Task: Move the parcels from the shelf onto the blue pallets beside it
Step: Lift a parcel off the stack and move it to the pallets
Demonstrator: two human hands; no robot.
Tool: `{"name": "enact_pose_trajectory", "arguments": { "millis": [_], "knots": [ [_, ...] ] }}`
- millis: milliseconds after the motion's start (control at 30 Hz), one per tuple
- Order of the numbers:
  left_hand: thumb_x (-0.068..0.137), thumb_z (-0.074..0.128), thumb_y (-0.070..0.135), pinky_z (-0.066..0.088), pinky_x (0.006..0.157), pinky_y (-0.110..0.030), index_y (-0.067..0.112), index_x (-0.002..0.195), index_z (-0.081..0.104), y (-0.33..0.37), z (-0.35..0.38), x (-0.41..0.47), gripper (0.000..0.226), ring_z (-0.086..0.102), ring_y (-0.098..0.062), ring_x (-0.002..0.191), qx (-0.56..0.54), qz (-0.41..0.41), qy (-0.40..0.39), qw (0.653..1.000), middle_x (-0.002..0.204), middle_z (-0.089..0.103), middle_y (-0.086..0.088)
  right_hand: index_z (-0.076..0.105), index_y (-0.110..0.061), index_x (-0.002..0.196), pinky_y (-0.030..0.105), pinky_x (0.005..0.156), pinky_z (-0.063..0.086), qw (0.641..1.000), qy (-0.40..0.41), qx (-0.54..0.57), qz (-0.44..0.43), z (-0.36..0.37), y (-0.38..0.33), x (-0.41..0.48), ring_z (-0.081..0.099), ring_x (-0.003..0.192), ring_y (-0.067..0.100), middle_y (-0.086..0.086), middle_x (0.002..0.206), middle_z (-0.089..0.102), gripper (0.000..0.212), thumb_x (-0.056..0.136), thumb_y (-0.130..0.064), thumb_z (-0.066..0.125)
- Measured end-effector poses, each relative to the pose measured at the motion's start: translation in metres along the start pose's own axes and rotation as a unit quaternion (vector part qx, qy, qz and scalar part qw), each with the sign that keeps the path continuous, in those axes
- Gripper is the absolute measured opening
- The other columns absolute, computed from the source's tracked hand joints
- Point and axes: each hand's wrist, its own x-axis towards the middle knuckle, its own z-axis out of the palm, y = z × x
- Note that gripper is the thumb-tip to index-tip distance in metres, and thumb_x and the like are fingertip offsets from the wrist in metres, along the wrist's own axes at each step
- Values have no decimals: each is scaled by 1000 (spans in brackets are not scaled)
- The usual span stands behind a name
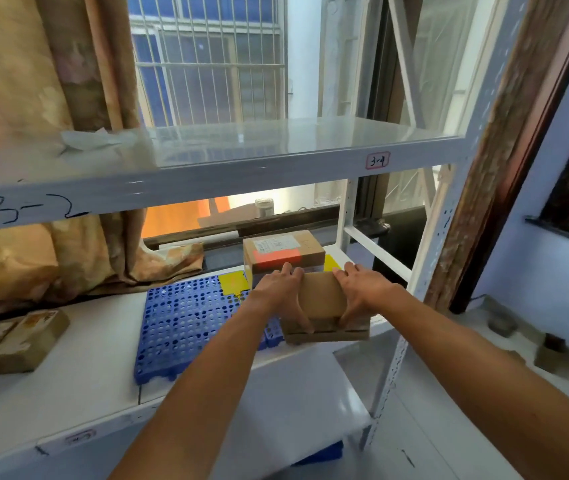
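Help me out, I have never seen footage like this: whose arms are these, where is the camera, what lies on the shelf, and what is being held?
There is no machine here: a person works with bare hands. The single picture comes from a wide-angle camera worn on their head, looking forward and down. The left hand and right hand grip a brown parcel from either side; whether it rests on anything I cannot tell. Behind it stands a labelled parcel with an orange-red strip. A blue pallet full of holes lies on the white shelf, and more parcels sit at the far left.
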Motion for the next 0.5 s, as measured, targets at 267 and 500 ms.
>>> {"name": "enact_pose_trajectory", "arguments": {
  "millis": [267,500],
  "knots": [
    [47,84,75,49,94,-41,20,143,33,-15,9,27,121,53,-25,114,18,-101,-22,995,131,46,-2,8,-18,157,46,108,39,996,-7,9,-89,6,12,71,33,137,31,10,150,27,123,68,-63,80],
    [52,85,70,52,89,-40,19,145,31,-12,29,34,120,56,-25,110,14,-179,-36,983,129,45,-2,9,-12,157,43,105,39,986,-12,-4,-164,20,15,105,34,134,29,11,148,30,123,69,-61,80]
  ]
}}
